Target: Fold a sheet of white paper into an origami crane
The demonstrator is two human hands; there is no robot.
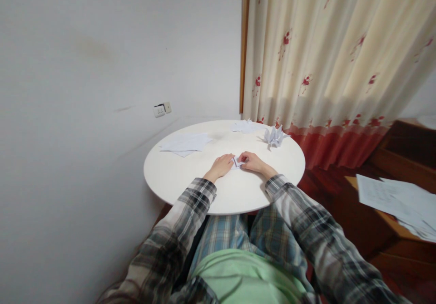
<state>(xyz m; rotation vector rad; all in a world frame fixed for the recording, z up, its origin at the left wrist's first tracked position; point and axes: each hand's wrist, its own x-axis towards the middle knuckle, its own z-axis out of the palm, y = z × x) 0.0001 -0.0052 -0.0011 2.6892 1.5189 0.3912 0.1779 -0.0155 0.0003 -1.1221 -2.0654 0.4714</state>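
Observation:
A small folded piece of white paper [237, 162] lies on the round white table [177, 181], between both hands. My left hand [222, 165] lies flat on the table with its fingers pressing the paper's left side. My right hand [252, 161] has its fingers curled and pinches the paper's right edge. Both forearms wear plaid sleeves.
A stack of white sheets [185, 143] lies at the table's left. A crumpled folded paper figure [275, 136] and another paper [244, 126] sit at the far edge. A flowered curtain [334, 59] hangs behind. More papers [395, 199] rest on a wooden surface to the right.

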